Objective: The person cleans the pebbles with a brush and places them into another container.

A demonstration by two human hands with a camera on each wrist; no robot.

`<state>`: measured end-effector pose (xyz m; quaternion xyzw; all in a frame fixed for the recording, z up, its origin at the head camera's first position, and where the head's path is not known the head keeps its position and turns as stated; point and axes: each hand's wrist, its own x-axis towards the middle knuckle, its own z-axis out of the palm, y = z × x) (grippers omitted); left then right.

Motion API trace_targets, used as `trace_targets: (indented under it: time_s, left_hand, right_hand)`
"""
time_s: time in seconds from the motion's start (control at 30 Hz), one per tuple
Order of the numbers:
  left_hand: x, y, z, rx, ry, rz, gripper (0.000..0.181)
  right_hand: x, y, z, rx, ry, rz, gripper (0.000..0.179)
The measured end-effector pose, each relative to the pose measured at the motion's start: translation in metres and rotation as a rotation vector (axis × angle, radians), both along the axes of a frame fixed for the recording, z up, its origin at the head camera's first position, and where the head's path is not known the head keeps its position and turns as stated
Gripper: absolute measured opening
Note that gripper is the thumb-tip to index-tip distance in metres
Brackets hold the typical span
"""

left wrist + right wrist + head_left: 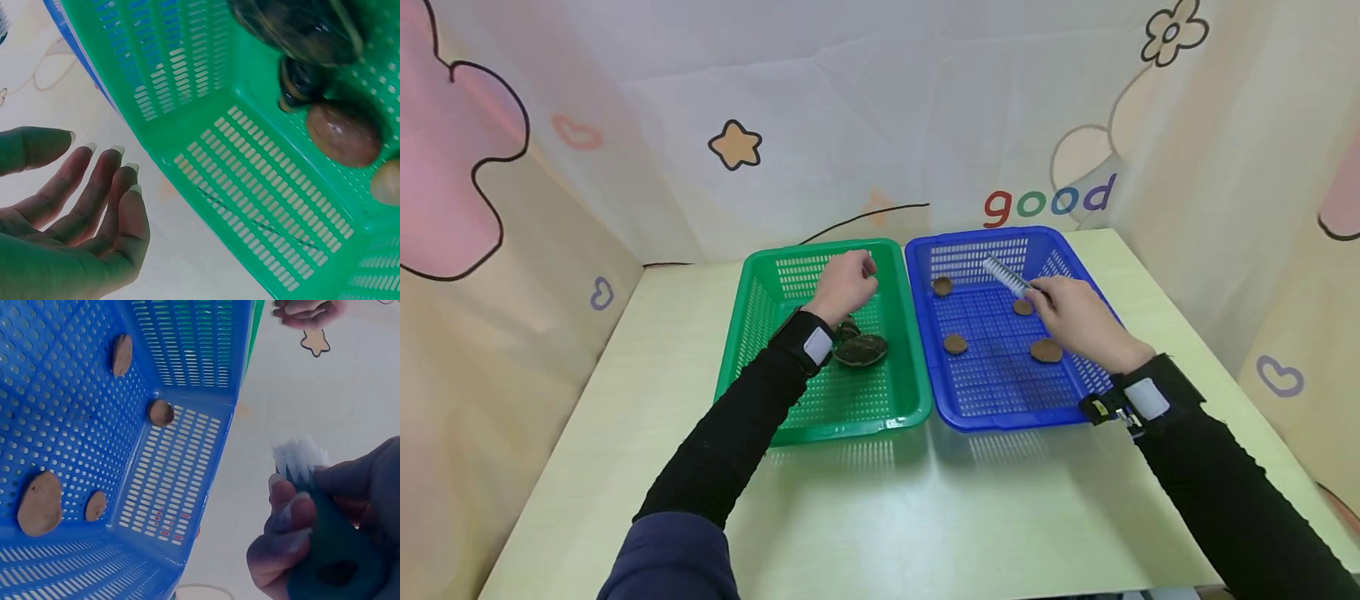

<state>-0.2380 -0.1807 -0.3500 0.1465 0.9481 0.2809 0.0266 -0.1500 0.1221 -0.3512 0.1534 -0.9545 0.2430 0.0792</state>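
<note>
My left hand hovers over the far part of the green basket, its loosely bent fingers holding nothing. In the left wrist view, a large dark stone, a small dark banded stone and a reddish-brown stone lie in that basket. My right hand grips a brush above the blue basket. White bristles and a dark green handle show in the right wrist view, with thumb and fingers pinching near the bristles. Several flat brown stones lie below, one being larger.
Both baskets stand side by side on a pale table, the green one at left. A printed curtain hangs behind and along the sides. At the left wrist view's right edge is a paler stone.
</note>
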Motion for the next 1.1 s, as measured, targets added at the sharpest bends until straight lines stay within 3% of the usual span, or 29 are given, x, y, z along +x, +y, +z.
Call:
trace_targets:
  time_s: [0.17,0.4,0.5,0.73,0.9,1.1]
  left_hand:
    - [0.000,-0.014,0.001,-0.011,-0.008,0.016,0.029]
    - [0.001,-0.021,0.004,-0.039,-0.019,0.038,0.028]
    - [0.001,-0.023,0.004,-0.038,-0.028,0.039,0.027]
    - [0.001,-0.025,0.006,-0.061,-0.014,0.047,0.027]
    - [0.001,-0.027,0.005,-0.078,-0.009,0.046,0.027]
    - [0.001,-0.029,0.005,-0.078,-0.024,0.041,0.028]
  right_hand:
    - [-0.016,-0.005,0.004,0.024,-0.051,0.005,0.022]
    - [-0.041,-0.009,0.003,0.019,-0.245,-0.058,0.021]
    - [-0.053,-0.010,-0.002,-0.016,-0.294,-0.072,0.016]
    - [-0.078,-0.008,-0.019,-0.153,-0.483,-0.102,0.036]
    - [-0.090,-0.009,-0.031,-0.134,-0.572,-0.139,0.033]
    - [-0.099,-0.012,-0.046,-0.133,-0.663,-0.193,0.018]
